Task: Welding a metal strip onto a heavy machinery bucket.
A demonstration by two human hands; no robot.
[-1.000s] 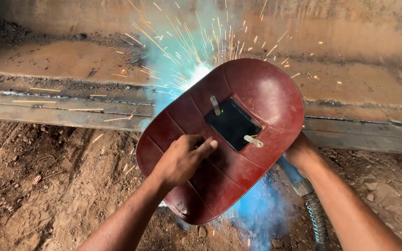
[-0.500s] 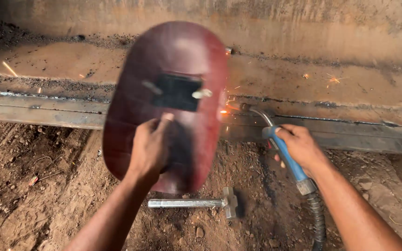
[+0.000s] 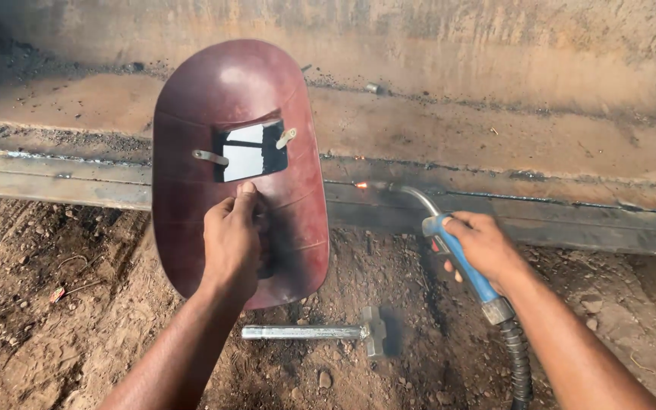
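The fingers (image 3: 246,199) of the left hand (image 3: 231,243) are closed around the handle on the inner side of a hand-held welding shield (image 3: 238,171), with the thumb pointing up toward its window. The shield is dark red, oval and slightly hollow, and it stands almost upright in the air, a little tilted, in the left half of the view. Its small rectangular viewing window (image 3: 250,152) looks half bright and half dark, and two pale metal clips sit at its sides. The lower edge of the shield hangs above the ground.

The fingers of the right hand (image 3: 486,249) are wrapped firmly on the blue grip of a welding torch (image 3: 461,258). The curved metal neck of the torch reaches up and to the left, and its tip is near a small orange glowing spot (image 3: 360,184) on a long steel beam (image 3: 571,216). A dark ribbed hose (image 3: 516,357) goes down from the grip along the right forearm.

The beam runs across the whole view, grey and rusty, with a dark weld line along it. Behind it is a wide rusty steel plate (image 3: 495,68). Below the hands the dirt floor (image 3: 55,319) is brown and lumpy. A chipping hammer (image 3: 316,332) with a pale metal handle lies flat on it, between the two forearms, just under the shield
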